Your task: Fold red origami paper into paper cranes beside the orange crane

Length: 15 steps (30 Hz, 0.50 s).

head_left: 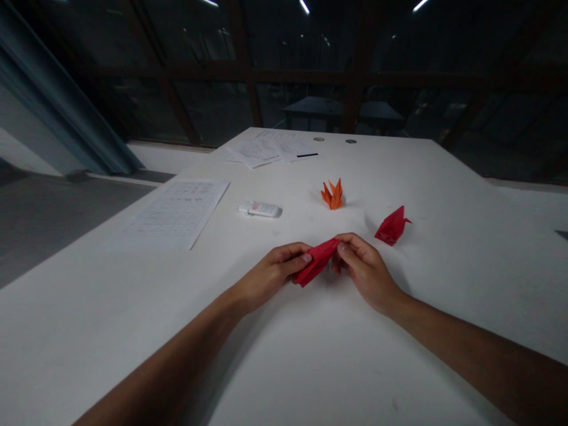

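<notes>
A folded piece of red paper [316, 262] is held between my two hands above the white table [284, 367]. My left hand [277, 269] pinches its lower left part, with the thumb on top. The upper right tip of the paper is between the thumb and fingers of my right hand [361, 269]. To the right of my right hand, a red folded paper figure [392, 226] rests on the table. An orange folded figure with several points [333, 195] stands beyond my hands.
A white bottle-like object with printed text [261, 209] lies left of the orange figure. Printed sheets [177, 207] lie at the left, and more papers [261, 149] with a black strip [307, 155] at the far end. Two small round things [318, 139] [351, 141] are near the far edge.
</notes>
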### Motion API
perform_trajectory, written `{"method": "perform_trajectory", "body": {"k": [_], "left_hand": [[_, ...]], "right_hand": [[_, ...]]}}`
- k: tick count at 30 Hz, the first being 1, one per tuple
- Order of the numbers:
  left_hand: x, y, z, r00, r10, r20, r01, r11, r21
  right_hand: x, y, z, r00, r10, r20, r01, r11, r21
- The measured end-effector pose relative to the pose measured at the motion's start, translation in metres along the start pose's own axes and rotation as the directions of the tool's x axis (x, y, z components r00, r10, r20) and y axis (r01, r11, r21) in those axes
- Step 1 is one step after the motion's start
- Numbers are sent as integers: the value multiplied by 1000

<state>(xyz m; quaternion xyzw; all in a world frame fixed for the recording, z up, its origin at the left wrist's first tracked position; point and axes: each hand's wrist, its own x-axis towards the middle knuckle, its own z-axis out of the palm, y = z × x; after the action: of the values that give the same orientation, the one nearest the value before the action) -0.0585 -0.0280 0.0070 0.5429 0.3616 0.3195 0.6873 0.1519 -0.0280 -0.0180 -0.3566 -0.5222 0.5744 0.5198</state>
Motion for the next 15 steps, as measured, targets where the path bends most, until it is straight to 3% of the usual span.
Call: {"method": "perform_trajectory", "body": {"k": [5, 9, 15], "left_hand": [[1, 2, 4, 995, 91, -51, -91, 996, 15], [0, 2, 7, 985, 160, -71, -158, 987, 24], [-1, 2, 10, 987, 154, -43, -147, 980, 136]], "right_hand": [[1, 3, 1, 993, -32, -111, 30, 999, -22], [-5, -1, 5, 999, -33, 10, 34, 989, -142], [-13, -7, 9, 991, -10, 134, 47, 961, -274]]}}
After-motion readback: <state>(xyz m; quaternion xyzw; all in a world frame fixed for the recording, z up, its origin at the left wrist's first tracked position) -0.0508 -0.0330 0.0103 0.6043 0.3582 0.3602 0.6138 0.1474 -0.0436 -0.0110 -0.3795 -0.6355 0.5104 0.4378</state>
